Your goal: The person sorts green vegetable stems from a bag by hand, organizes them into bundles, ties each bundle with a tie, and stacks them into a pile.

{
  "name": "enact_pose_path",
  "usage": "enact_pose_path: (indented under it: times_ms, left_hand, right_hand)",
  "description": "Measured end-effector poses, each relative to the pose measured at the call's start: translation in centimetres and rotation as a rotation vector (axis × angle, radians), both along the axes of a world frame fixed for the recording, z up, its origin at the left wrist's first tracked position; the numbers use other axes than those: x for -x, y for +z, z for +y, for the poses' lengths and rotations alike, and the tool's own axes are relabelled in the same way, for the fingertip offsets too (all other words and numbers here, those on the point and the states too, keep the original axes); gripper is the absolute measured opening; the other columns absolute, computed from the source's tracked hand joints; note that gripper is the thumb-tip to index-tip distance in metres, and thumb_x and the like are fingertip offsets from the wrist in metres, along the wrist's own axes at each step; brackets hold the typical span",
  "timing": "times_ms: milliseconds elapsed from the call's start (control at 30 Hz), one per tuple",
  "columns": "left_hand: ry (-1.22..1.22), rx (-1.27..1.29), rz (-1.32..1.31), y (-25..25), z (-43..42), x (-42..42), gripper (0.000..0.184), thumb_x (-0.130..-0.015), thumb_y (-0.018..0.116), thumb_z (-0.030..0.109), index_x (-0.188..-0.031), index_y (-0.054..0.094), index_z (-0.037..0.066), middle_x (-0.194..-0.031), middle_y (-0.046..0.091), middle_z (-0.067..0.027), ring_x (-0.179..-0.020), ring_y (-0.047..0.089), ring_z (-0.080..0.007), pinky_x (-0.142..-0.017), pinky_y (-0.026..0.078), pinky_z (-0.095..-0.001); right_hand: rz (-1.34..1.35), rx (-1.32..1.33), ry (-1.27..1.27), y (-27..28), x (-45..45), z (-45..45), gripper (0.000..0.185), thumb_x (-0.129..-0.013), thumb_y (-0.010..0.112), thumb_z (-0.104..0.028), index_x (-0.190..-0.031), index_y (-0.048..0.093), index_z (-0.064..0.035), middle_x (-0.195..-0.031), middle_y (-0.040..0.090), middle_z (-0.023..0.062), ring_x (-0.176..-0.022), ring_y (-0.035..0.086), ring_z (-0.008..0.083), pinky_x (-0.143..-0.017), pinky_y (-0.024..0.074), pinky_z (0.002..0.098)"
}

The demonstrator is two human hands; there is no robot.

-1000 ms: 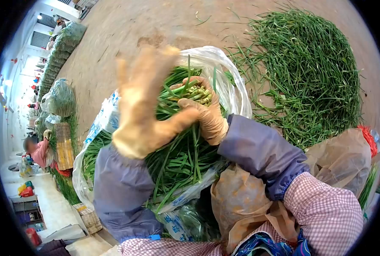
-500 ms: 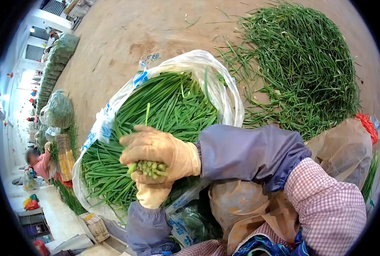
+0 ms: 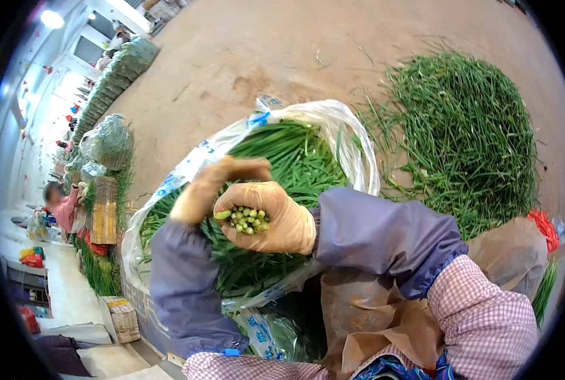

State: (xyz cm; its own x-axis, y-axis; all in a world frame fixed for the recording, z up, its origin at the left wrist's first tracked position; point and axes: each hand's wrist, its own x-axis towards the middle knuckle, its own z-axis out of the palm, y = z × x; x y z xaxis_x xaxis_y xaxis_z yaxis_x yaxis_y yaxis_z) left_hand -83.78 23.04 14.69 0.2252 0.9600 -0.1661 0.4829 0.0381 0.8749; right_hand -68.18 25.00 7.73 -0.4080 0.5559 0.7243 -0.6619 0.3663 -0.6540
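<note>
My right hand [image 3: 276, 212], in a tan glove, is wrapped round a bunch of green stalks [image 3: 247, 220], whose pale cut ends face me. Just beyond it is my left hand [image 3: 219, 183], also gloved and smeared by motion; I cannot make out whether its fingers hold anything. Both hands are over a large white plastic bag [image 3: 352, 130] with blue print, open at the top. Long green leafy stalks [image 3: 295, 149] fill the bag, and the lower part of the held bunch is hidden by my hand.
A big heap of loose green leaves [image 3: 469, 136] lies on the brown floor [image 3: 263, 44] at the right. Brown sheeting tied with red [image 3: 542, 228] is near my right elbow. At the left, a person in pink [image 3: 67, 209] is by a woven basket [image 3: 105, 209]; full sacks [image 3: 114, 79] line up behind.
My left hand has moved from below the bunch up to its far left side. My right hand still grips the stalks, with their cut ends now turned more toward me. The view has tilted.
</note>
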Motion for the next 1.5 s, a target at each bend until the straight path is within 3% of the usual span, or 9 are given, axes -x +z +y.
enact_pose_path:
  times_ms: [233, 367, 500, 633, 800, 933, 1167, 1400, 1500]
  left_hand:
    - [-0.027, 0.141, 0.683, -7.5, -2.8, 6.5, 0.036, -0.097, 0.05, 0.02, -0.129, 0.057, 0.004, -0.127, 0.06, -0.014, -0.117, 0.056, -0.0266, -0.102, 0.044, -0.0358]
    - [0.23, 0.181, 0.399, -4.3, -6.8, 7.4, 0.037, -0.095, 0.056, 0.025, -0.128, 0.059, 0.009, -0.128, 0.06, -0.0104, -0.123, 0.052, -0.0259, -0.103, 0.044, -0.0388]
    - [0.493, 0.046, -0.227, 0.1, -11.8, 13.6, 0.051, -0.09, 0.064, 0.032, -0.132, 0.053, 0.006, -0.125, 0.062, -0.0106, -0.115, 0.058, -0.0257, -0.103, 0.044, -0.0373]
    - [0.728, -0.216, 0.065, 10.0, -17.3, 12.3, 0.05, -0.093, 0.059, 0.031, -0.133, 0.05, 0.003, -0.123, 0.062, -0.012, -0.116, 0.059, -0.0222, -0.101, 0.046, -0.0339]
    - [0.553, -0.41, 0.14, 19.8, -23.2, 5.6, 0.04, -0.099, 0.049, 0.028, -0.133, 0.053, 0.006, -0.123, 0.063, -0.0105, -0.112, 0.061, -0.0189, -0.098, 0.046, -0.03]
    - [0.886, -0.494, 0.473, 16.8, -28.2, -2.3, 0.027, -0.096, 0.057, 0.025, -0.111, 0.067, 0.005, -0.104, 0.07, -0.0085, -0.104, 0.064, -0.0171, -0.097, 0.047, -0.0304]
    - [1.166, -0.109, -0.004, -3.5, -40.3, -9.6, 0.032, -0.093, 0.062, 0.034, -0.102, 0.068, 0.003, -0.085, 0.07, -0.0059, -0.076, 0.064, -0.0153, -0.072, 0.05, -0.0303]
    - [1.465, -0.55, 0.112, 5.4, -46.3, -8.6, 0.04, -0.093, 0.059, 0.04, -0.111, 0.065, 0.005, -0.089, 0.07, -0.0068, -0.076, 0.063, -0.015, -0.073, 0.05, -0.0296]
    - [0.982, -0.676, 0.016, 11.5, -42.8, -10.2, 0.054, -0.096, 0.054, 0.041, -0.13, 0.052, 0.0, -0.106, 0.067, -0.0106, -0.094, 0.064, -0.018, -0.084, 0.05, -0.0311]
  right_hand:
    - [-0.054, 0.415, 0.214, 4.7, -6.2, 0.6, 0.014, -0.08, 0.07, 0.0, -0.09, 0.063, -0.0065, -0.088, 0.065, 0.0059, -0.074, 0.065, 0.0153, -0.066, 0.0577, 0.0266]
    - [-0.154, 0.563, 0.149, 6.8, -13.9, 2.8, 0.03, -0.08, 0.07, -0.023, -0.1, 0.058, -0.0056, -0.089, 0.066, 0.0104, -0.077, 0.066, 0.0211, -0.069, 0.0577, 0.0362]
    - [0.005, 0.332, -0.097, 9.0, -21.9, 7.3, 0.032, -0.089, 0.063, -0.018, -0.117, 0.056, -0.0051, -0.097, 0.067, 0.0141, -0.09, 0.066, 0.0264, -0.081, 0.056, 0.0365]
    - [0.056, 0.096, -0.06, 13.5, -25.3, 8.3, 0.033, -0.09, 0.06, -0.019, -0.119, 0.057, -0.0033, -0.108, 0.067, 0.0132, -0.094, 0.066, 0.0229, -0.085, 0.0544, 0.0351]
    - [0.17, 0.1, 0.157, 16.0, -23.0, 3.2, 0.034, -0.092, 0.058, -0.018, -0.121, 0.056, -0.001, -0.111, 0.067, 0.0153, -0.097, 0.066, 0.0249, -0.085, 0.0556, 0.0367]
    - [0.247, 0.239, 0.315, 12.8, -22.2, -1.0, 0.037, -0.092, 0.056, -0.019, -0.124, 0.055, 0.0, -0.113, 0.066, 0.0167, -0.101, 0.066, 0.0265, -0.087, 0.0553, 0.0388]
    - [0.129, 0.666, 0.153, 5.8, -24.7, -9.2, 0.042, -0.09, 0.059, -0.023, -0.125, 0.054, -0.0018, -0.107, 0.067, 0.0133, -0.101, 0.064, 0.0289, -0.092, 0.0521, 0.0455]
    - [0.08, 0.843, 0.572, 4.3, -23.4, -15.6, 0.039, -0.086, 0.065, -0.027, -0.118, 0.053, -0.0087, -0.091, 0.062, 0.0081, -0.094, 0.06, 0.0254, -0.087, 0.0518, 0.0448]
    - [-0.028, 0.989, 0.574, 5.0, -23.0, -17.7, 0.042, -0.085, 0.065, -0.029, -0.12, 0.048, -0.0129, -0.095, 0.062, 0.0074, -0.094, 0.059, 0.0254, -0.084, 0.0528, 0.044]
